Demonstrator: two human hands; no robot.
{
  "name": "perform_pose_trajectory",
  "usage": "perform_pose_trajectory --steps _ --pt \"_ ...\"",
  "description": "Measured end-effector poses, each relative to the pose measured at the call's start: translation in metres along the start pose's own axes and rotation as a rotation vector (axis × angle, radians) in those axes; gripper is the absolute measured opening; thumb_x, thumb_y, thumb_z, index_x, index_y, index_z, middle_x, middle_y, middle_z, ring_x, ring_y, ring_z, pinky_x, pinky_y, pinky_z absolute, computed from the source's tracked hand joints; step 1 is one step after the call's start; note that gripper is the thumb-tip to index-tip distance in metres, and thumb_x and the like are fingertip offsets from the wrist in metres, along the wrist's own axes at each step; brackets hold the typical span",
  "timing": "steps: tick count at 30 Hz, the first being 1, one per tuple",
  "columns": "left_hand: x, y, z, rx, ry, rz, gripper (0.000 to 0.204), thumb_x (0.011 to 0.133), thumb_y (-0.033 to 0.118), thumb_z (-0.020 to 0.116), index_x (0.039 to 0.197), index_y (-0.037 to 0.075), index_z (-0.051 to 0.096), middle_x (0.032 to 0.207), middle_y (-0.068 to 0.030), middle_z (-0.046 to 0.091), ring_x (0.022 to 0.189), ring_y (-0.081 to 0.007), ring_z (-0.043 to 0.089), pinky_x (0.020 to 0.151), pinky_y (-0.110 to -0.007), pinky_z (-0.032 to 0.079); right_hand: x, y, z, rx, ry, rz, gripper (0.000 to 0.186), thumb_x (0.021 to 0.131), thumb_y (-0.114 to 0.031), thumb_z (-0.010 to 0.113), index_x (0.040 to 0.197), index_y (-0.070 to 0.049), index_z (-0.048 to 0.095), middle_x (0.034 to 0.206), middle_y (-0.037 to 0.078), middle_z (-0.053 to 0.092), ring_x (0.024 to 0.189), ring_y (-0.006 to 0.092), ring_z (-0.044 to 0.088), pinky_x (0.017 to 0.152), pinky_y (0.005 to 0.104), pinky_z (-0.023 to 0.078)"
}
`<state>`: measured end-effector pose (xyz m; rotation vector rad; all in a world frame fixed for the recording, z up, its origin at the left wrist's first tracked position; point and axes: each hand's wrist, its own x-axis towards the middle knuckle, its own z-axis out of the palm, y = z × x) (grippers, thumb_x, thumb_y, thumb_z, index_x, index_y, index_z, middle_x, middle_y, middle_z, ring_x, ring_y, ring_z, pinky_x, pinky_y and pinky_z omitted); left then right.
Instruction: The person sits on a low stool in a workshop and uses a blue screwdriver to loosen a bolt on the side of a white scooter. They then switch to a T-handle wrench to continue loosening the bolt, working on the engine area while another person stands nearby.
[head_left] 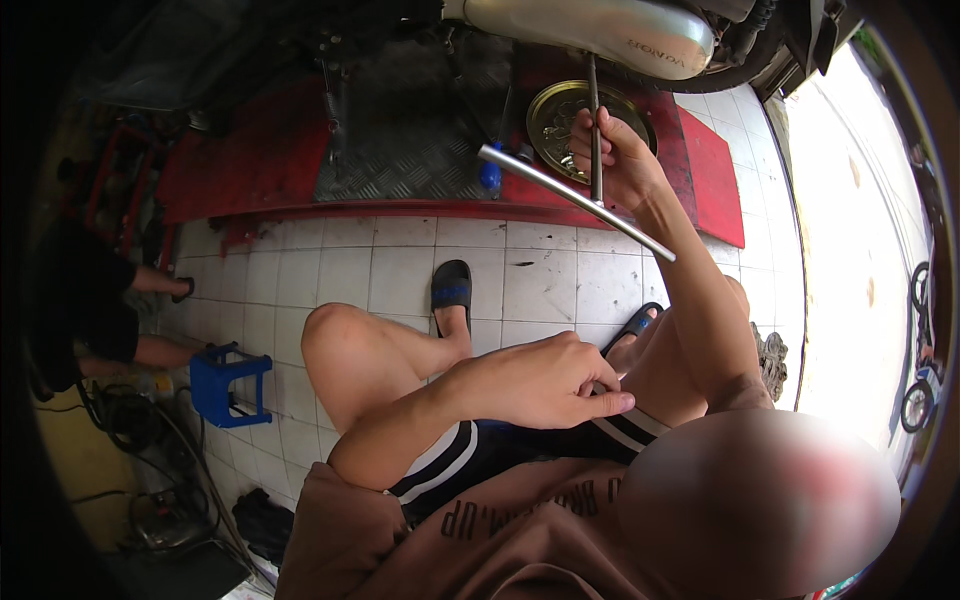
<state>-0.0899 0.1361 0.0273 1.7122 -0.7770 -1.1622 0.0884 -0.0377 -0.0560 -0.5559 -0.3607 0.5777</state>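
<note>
My right hand [622, 160] is closed around the dark shaft of a T-handle wrench [580, 202]. Its silver crossbar slants below the fist, and the shaft's far end meets the underside of a motorcycle's silver engine cover [590, 32]. Behind that hand, a round gold-coloured metal tray [546, 112] lies on the red lift platform [265, 160]; its contents are hard to make out. My left hand [560, 385] hovers over my lap, fingers curled in and thumb alongside. Whatever it may hold is hidden.
Left of the tray, a tool with a blue handle [489, 177] lies by the platform's black tread plate [380, 170]. A blue plastic stool [232, 388] stands on the tiled floor [400, 275] at left, near another person's legs [165, 350]. Cables and a machine [165, 515] fill the lower left.
</note>
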Motion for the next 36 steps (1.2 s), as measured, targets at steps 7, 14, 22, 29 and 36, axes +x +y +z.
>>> perform_pose_trajectory --steps 7,14,22,29,36 --pt "-0.034 -0.022 -0.101 -0.338 -0.204 0.291 0.048 0.096 0.040 0.053 0.098 -0.006 0.065 0.068 -0.0080 0.063 0.052 -0.0104 0.056 0.045 -0.022 0.040 -0.024 -0.004 0.009 0.021 0.186 0.080 0.030 0.100 -0.033 0.046 0.084 -0.008 0.052 0.057 -0.007 0.028 0.051 0.0046 0.023 0.047 0.0200 0.021" --pt "0.075 -0.058 -0.170 -0.130 0.936 0.082 0.025 0.094 0.025 0.056 0.102 0.003 0.063 0.084 -0.0036 0.064 0.068 -0.0093 0.061 0.056 -0.023 0.044 -0.061 -0.006 0.013 -0.081 0.471 0.156 0.038 0.101 -0.032 0.038 0.068 -0.014 0.041 0.055 -0.007 0.024 0.046 0.0066 0.020 0.044 0.0248 0.018" --pt "0.193 -0.071 -0.221 -0.848 0.919 0.412 0.036 0.096 0.019 0.048 0.129 0.004 0.045 0.123 -0.0100 0.056 0.107 -0.0226 0.059 0.081 -0.036 0.050 -0.095 -0.028 -0.002 -0.069 0.587 0.157 0.039 0.101 -0.036 0.037 0.068 -0.015 0.039 0.055 -0.007 0.023 0.045 0.0073 0.018 0.044 0.0257 0.016" --pt "0.223 -0.076 -0.231 -1.100 0.858 0.553 0.025 0.097 0.018 0.042 0.116 0.004 0.050 0.118 -0.0096 0.058 0.109 -0.0248 0.058 0.084 -0.039 0.047 -0.116 -0.041 -0.009 -0.098 0.655 0.131 0.039 0.100 -0.036 0.039 0.066 -0.016 0.039 0.055 -0.008 0.023 0.045 0.0068 0.017 0.043 0.0255 0.016" --pt "0.214 -0.081 -0.225 -0.969 0.774 0.369 0.023 0.095 0.024 0.048 0.112 0.010 0.053 0.114 -0.0093 0.061 0.105 -0.0240 0.060 0.083 -0.038 0.047 -0.102 -0.042 0.001 -0.060 0.652 0.166 0.041 0.099 -0.036 0.042 0.064 -0.015 0.040 0.055 -0.007 0.023 0.044 0.0068 0.019 0.042 0.0246 0.017"
